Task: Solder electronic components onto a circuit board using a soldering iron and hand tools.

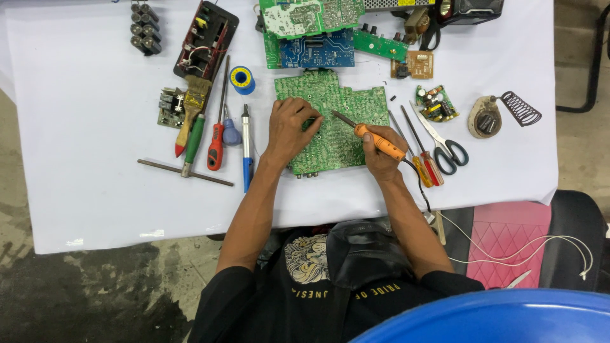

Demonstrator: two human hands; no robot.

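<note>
On top of the big green circuit board (340,136), near the middle of the counter (89,190), both hands are at work. The left hand (289,130) rests on the board with its fingers curled, the tips pinched together on something too small to see. The right hand (381,152) is closed around the orange handle of a soldering iron (372,136). The iron's dark metal tip points up and to the left and sits just beside the left hand's fingertips, over the board. A black cord runs from the handle back toward the person.

Just right of the right hand lie two screwdrivers (422,155) with red and yellow handles, then scissors (445,143) with dark handles. Farther right is a round soldering iron stand (499,114) with a wire coil. Left of the left hand lie a blue pen-shaped tool (246,149), a red screwdriver (217,136), a green-handled tool (194,140) and a brush (190,108). A blue spool of solder (242,80) sits above them. More green and blue boards (311,38) lie at the far edge of the counter.
</note>
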